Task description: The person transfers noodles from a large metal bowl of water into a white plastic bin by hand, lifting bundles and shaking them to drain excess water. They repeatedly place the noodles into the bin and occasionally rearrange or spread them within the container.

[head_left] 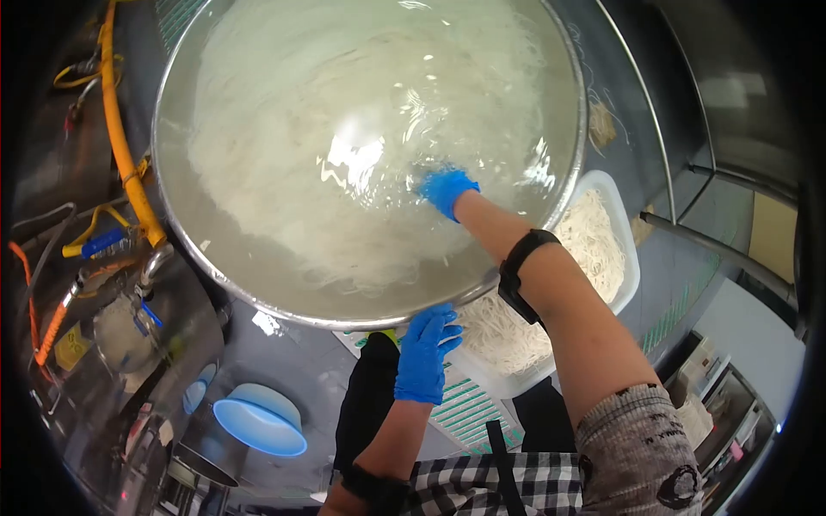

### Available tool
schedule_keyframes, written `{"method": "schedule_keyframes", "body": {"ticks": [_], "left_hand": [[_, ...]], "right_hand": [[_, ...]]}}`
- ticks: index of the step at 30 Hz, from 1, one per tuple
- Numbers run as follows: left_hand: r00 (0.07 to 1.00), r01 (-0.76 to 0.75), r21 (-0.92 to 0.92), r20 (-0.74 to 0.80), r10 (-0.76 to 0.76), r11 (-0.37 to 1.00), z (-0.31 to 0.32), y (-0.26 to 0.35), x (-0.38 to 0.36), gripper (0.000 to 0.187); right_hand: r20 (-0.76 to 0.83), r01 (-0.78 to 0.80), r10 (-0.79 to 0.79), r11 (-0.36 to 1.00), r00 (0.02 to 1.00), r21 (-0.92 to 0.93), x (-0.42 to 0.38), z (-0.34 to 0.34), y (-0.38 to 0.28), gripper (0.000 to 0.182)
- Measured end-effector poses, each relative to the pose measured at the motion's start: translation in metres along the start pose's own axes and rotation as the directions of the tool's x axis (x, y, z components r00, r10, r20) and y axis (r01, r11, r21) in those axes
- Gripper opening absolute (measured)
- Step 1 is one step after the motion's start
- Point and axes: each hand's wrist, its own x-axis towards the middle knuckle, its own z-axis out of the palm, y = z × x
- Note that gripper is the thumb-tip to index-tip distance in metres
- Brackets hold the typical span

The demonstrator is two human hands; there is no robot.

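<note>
Inside the round metal vat [218, 277]: a broad mass of pale, noodle-like strands [258, 146] under cloudy water, spread mostly ahead of and to the left of the right hand [449, 193].
Right hand: blue-gloved, reaching over the near right part of the rim, with its fingers in the water and pointing forward and left; ripples and glare hide the tips, so I cannot tell whether they are apart, together or closed on strands.
Strands' long axis: no single line, as they lie loose and tangled; some seem to curve with the round wall.
Nearer hand: the right, of the 2, is at the strands; the left is at the near rim, outside the water.
Left hand [422, 357]: also blue-gloved, at the outer side of the rim, fingers bent and slightly apart; whether they grip the metal, I cannot tell.
White tub [631, 258]: outside the vat, to the right and partly beneath the right forearm, holding more pale strands [594, 245].
Blue basin [258, 421]: low on the left, well apart from both hands.
</note>
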Motion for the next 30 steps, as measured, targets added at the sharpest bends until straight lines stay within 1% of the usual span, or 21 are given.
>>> {"method": "schedule_keyframes", "body": {"ticks": [1, 4, 5, 6, 7, 8, 9, 10, 11, 12, 13, 14, 15, 19, 21, 22, 24, 25, 27, 28, 30], "left_hand": [[1.0, -0.01, 0.008, -0.012, 0.01, 1.0, -0.001, 0.001, -0.001, 0.022], [1.0, -0.018, -0.002, -0.007, 0.018, 1.0, -0.002, -0.003, 0.002, 0.021], [1.0, -0.018, -0.021, -0.001, 0.018, 1.0, -0.001, -0.004, 0.004, 0.021], [1.0, -0.003, -0.002, 0.021, 0.003, 1.0, -0.002, -0.006, 0.007, 0.022], [0.999, 0.012, 0.02, 0.042, -0.013, 1.0, -0.002, -0.009, 0.009, 0.022], [0.999, 0.011, 0.009, 0.047, -0.012, 1.0, -0.001, -0.014, 0.012, 0.022], [0.99, -0.139, 0.167, 0.01, 0.139, 0.976, -0.001, -0.02, 0.015, 0.023], [0.956, -0.275, 0.324, -0.006, 0.293, 0.905, -0.002, -0.027, 0.019, 0.024], [0.846, -0.469, 0.52, 0.033, 0.532, 0.714, -0.004, -0.034, 0.025, 0.04], [0.842, -0.475, 0.505, 0.025, 0.539, 0.72, 0.002, -0.026, 0.019, 0.04], [0.694, -0.597, 0.629, 0.095, 0.714, 0.497, 0.012, -0.015, 0.011, 0.05], [0.515, -0.653, 0.719, 0.193, 0.835, 0.236, 0.021, -0.006, 0.001, 0.06], [0.529, -0.669, 0.688, 0.175, 0.83, 0.281, 0.03, 0.0, -0.008, 0.075], [0.424, -0.718, 0.671, 0.214, 0.88, 0.183, 0.094, 0.041, -0.057, 0.079], [0.246, -0.873, 0.488, 0.435, 0.866, 0.003, 0.127, 0.065, -0.069, 0.083], [0.232, -0.876, 0.482, 0.429, 0.873, -0.004, 0.141, 0.071, -0.073, 0.083], [0.237, -0.933, 0.359, 0.654, 0.719, -0.02, 0.162, 0.078, -0.072, 0.075], [0.228, -0.934, 0.357, 0.649, 0.726, -0.026, 0.166, 0.077, -0.066, 0.075], [0.441, -0.838, 0.53, 0.798, 0.411, -0.13, 0.169, 0.067, -0.044, 0.048], [0.437, -0.839, 0.528, 0.798, 0.414, -0.131, 0.169, 0.066, -0.037, 0.048], [0.719, -0.617, 0.748, 0.662, 0.212, -0.244, 0.158, 0.064, -0.025, 0.022]], "right_hand": [[0.135, -0.071, 0.054, 0.99, 0.989, 0.123, 0.0, 0.002, -0.002, 0.039], [0.251, -0.098, 0.032, 0.962, 0.968, 0.254, -0.033, -0.011, 0.003, 0.037], [0.258, -0.095, 0.031, 0.967, 0.966, 0.237, -0.049, -0.024, 0.007, 0.037], [0.117, -0.158, 0.113, 0.839, 0.987, 0.521, -0.069, -0.038, 0.007, 0.038], [0.004, -0.154, 0.233, 0.629, 0.972, 0.762, -0.091, -0.056, 0.007, 0.039], [0.008, -0.123, 0.206, 0.551, 0.979, 0.825, -0.114, -0.087, 0.007, 0.039], [0.01, -0.094, 0.179, 0.464, 0.984, 0.881, -0.138, -0.122, 0.006, 0.038], [-0.038, -0.064, 0.19, 0.5, 0.981, 0.864, -0.161, -0.147, 0.004, 0.037], [-0.086, -0.033, 0.195, 0.537, 0.977, 0.843, -0.182, -0.171, 0.001, 0.036], [-0.071, -0.04, 0.235, 0.436, 0.969, 0.899, -0.205, -0.193, -0.005, 0.034], [-0.051, -0.044, 0.273, 0.333, 0.961, 0.942, -0.228, -0.215, -0.009, 0.032], [-0.072, -0.03, 0.246, 0.388, 0.967, 0.921, -0.249, -0.24, -0.009, 0.034], [-0.165, 0.037, 0.242, 0.46, 0.956, 0.887, -0.27, -0.26, -0.012, 0.033], [-0.283, 0.059, 0.274, 0.615, 0.919, 0.786, -0.351, -0.33, -0.016, 0.039], [-0.297, -0.016, 0.328, 0.694, 0.897, 0.72, -0.387, -0.365, -0.02, 0.04], [-0.295, -0.069, 0.365, 0.723, 0.883, 0.687, -0.406, -0.384, -0.024, 0.039], [-0.377, -0.099, 0.418, 0.767, 0.826, 0.634, -0.439, -0.412, -0.022, 0.039], [-0.438, -0.101, 0.446, 0.782, 0.781, 0.615, -0.457, -0.423, -0.019, 0.039], [-0.548, -0.111, 0.504, 0.796, 0.668, 0.595, -0.496, -0.444, -0.011, 0.039], [-0.605, -0.108, 0.536, 0.793, 0.589, 0.599, -0.518, -0.452, -0.004, 0.039], [-0.683, -0.077, 0.601, 0.771, 0.414, 0.632, -0.564, -0.462, 0.014, 0.039]]}}
